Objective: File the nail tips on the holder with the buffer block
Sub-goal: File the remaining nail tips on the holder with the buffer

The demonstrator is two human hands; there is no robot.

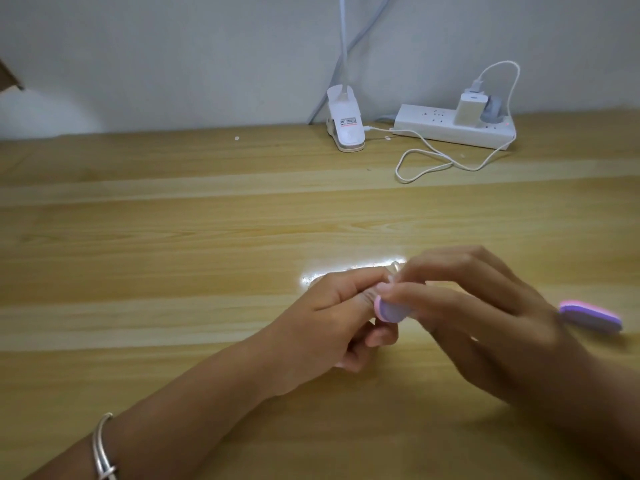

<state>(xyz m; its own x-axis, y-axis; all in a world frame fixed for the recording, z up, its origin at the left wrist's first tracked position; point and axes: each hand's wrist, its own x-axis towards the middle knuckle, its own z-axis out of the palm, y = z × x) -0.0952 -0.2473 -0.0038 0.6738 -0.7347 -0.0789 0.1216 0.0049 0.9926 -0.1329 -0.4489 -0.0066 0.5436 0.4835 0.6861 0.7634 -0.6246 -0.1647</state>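
Currently, head view only: I see both hands meeting low over the table. My read is filing is underway, not finished.

The left hand has its fingers curled, pinching a small clear piece that I take for the holder. It is mostly hidden, and the nail tips are too small to make out.

The right hand grips the buffer, thumb along it, with its rounded pink-purple end touching the left fingertips just below the holder. A second pink-purple end shows beyond the right wrist. I cannot tell if it is the same block or a spare.

How many tips are done I cannot tell. A power strip and a lamp clip sit at the far edge.
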